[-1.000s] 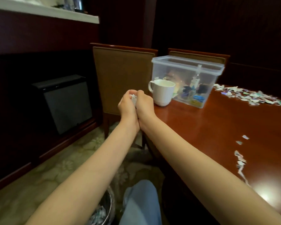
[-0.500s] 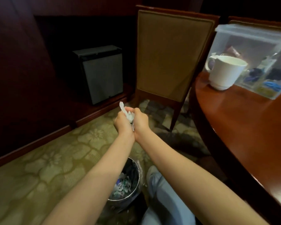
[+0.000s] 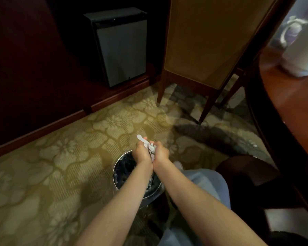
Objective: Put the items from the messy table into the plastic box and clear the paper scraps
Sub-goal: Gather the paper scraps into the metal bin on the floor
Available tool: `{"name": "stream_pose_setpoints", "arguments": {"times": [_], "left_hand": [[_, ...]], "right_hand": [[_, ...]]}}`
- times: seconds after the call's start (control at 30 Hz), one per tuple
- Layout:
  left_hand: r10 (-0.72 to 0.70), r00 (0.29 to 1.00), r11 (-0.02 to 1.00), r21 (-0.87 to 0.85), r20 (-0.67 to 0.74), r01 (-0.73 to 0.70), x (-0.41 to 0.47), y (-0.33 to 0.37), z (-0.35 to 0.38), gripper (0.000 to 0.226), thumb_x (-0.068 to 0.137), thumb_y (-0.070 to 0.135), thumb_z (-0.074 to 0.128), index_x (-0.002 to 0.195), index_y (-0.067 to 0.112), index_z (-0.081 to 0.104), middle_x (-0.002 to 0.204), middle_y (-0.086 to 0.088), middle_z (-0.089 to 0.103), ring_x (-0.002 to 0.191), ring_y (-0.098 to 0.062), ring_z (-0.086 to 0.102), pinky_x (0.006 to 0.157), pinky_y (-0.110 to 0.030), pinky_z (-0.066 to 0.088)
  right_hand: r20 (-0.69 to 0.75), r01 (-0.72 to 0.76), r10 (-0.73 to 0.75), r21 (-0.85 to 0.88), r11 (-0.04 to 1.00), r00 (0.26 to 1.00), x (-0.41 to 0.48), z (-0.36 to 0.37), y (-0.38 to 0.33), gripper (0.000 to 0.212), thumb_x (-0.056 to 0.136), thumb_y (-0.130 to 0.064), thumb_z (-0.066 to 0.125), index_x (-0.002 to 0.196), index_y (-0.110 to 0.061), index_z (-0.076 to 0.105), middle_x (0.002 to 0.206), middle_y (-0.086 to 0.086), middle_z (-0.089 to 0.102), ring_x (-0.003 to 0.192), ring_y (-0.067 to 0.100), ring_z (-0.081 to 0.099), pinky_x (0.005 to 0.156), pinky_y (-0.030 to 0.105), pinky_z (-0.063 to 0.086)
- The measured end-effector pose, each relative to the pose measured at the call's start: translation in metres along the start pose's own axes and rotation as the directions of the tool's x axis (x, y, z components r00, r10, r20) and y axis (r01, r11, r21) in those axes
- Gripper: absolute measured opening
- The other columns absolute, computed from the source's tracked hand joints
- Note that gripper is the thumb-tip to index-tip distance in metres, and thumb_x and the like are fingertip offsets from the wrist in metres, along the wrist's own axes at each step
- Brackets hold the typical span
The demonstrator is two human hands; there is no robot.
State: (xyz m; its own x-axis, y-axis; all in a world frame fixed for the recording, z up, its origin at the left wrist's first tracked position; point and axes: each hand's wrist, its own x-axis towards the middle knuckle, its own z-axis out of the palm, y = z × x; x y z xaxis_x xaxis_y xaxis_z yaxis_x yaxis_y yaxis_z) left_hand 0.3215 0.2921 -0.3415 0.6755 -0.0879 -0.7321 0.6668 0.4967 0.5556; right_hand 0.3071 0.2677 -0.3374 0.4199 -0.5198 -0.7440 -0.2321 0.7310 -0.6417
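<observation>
1. Our left hand [image 3: 142, 154] and right hand [image 3: 160, 153] press together, fingers curled tight around the scraps [image 3: 150, 148] between them.
2. One white strip pokes up above the left fingers.
3. The hands are above the bin [image 3: 122, 172] on the carpet [image 3: 60, 157].
4. A mug [image 3: 299, 55] stands on the table [image 3: 292, 110] at right, blurred.

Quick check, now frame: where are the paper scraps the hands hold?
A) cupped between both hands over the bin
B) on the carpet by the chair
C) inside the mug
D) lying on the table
A: the left hand and right hand are pressed together around the scraps, directly above the round bin on the carpet.
</observation>
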Motion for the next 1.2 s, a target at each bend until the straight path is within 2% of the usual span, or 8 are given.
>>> {"name": "stream_pose_setpoints", "arguments": {"times": [0.1,0.3,0.53,0.73,0.87,0.97,1.07,1.2], "left_hand": [[-0.003,0.997,0.998,0.068,-0.078,0.008,0.007,-0.005,-0.007,0.027,0.093,0.009,0.042,0.109,0.008,0.064,0.067,-0.006,0.055,0.050,-0.017,0.055,0.049,-0.023,0.045],[0.129,0.979,0.962,0.260,-0.158,-0.084,0.022,-0.010,-0.013,0.024,0.095,0.010,0.037,0.091,0.012,0.060,0.071,-0.004,0.056,0.057,-0.016,0.051,0.052,-0.024,0.041],[0.201,0.962,0.896,0.431,-0.187,-0.103,0.038,-0.011,-0.017,0.031,0.094,0.019,0.040,0.067,0.025,0.055,0.079,-0.004,0.058,0.075,-0.024,0.054,0.077,-0.035,0.046],[0.137,0.976,0.895,0.444,-0.172,-0.047,0.039,-0.004,-0.028,0.027,0.091,0.030,0.040,0.079,0.018,0.062,0.088,-0.009,0.063,0.080,-0.026,0.057,0.076,-0.033,0.047],[0.103,0.975,0.884,0.467,-0.197,0.001,0.037,0.003,-0.033,0.036,0.092,0.034,0.036,0.080,0.014,0.064,0.102,-0.017,0.066,0.094,-0.033,0.062,0.088,-0.042,0.052],[0.120,0.967,0.863,0.505,-0.224,0.010,0.031,0.008,-0.033,0.047,0.095,0.035,0.032,0.105,0.003,0.065,0.115,-0.021,0.063,0.105,-0.037,0.059,0.094,-0.043,0.049],[0.170,0.964,0.855,0.518,-0.206,-0.040,0.021,0.016,-0.028,0.048,0.098,0.032,0.030,0.113,0.001,0.064,0.124,-0.020,0.059,0.113,-0.036,0.054,0.100,-0.039,0.043],[0.210,0.970,0.835,0.538,-0.120,-0.114,0.004,0.024,-0.019,0.042,0.100,0.025,0.028,0.111,0.008,0.066,0.130,-0.013,0.055,0.119,-0.030,0.049,0.097,-0.032,0.036]], "right_hand": [[-0.044,-0.045,0.041,-0.086,0.995,0.998,0.012,-0.004,0.011,0.039,0.091,-0.008,0.043,0.052,-0.010,0.048,0.056,0.007,0.055,0.057,0.023,0.052,0.072,0.035,0.045],[-0.088,-0.106,0.094,-0.140,0.984,0.992,0.027,-0.004,0.022,0.032,0.092,-0.014,0.045,0.061,-0.012,0.055,0.077,0.012,0.061,0.064,0.025,0.056,0.072,0.032,0.045],[-0.053,-0.150,0.145,-0.112,0.982,0.988,0.034,0.000,0.023,0.031,0.095,-0.027,0.042,0.077,-0.011,0.060,0.084,0.011,0.059,0.068,0.023,0.054,0.078,0.032,0.046],[-0.006,-0.182,0.182,-0.113,0.977,0.983,0.034,0.003,0.024,0.035,0.094,-0.036,0.042,0.069,-0.013,0.052,0.096,0.013,0.058,0.071,0.022,0.050,0.077,0.031,0.042],[0.039,-0.168,0.177,-0.165,0.972,0.983,0.031,-0.002,0.017,0.029,0.097,-0.033,0.039,0.096,-0.010,0.056,0.101,0.013,0.053,0.067,0.020,0.046,0.055,0.027,0.035],[0.032,-0.134,0.142,-0.185,0.974,0.989,0.028,-0.006,0.008,0.026,0.099,-0.032,0.034,0.101,-0.013,0.052,0.105,0.009,0.053,0.070,0.019,0.046,0.053,0.026,0.032],[0.047,-0.116,0.128,-0.193,0.974,0.991,0.024,-0.011,0.002,0.033,0.100,-0.034,0.032,0.104,-0.014,0.057,0.123,0.005,0.054,0.090,0.022,0.047,0.075,0.025,0.035],[0.058,-0.032,0.045,-0.205,0.978,0.997,0.007,-0.013,-0.011,0.038,0.097,-0.039,0.034,0.073,-0.020,0.055,0.141,0.009,0.047,0.129,0.026,0.041,0.107,0.040,0.027]]}}
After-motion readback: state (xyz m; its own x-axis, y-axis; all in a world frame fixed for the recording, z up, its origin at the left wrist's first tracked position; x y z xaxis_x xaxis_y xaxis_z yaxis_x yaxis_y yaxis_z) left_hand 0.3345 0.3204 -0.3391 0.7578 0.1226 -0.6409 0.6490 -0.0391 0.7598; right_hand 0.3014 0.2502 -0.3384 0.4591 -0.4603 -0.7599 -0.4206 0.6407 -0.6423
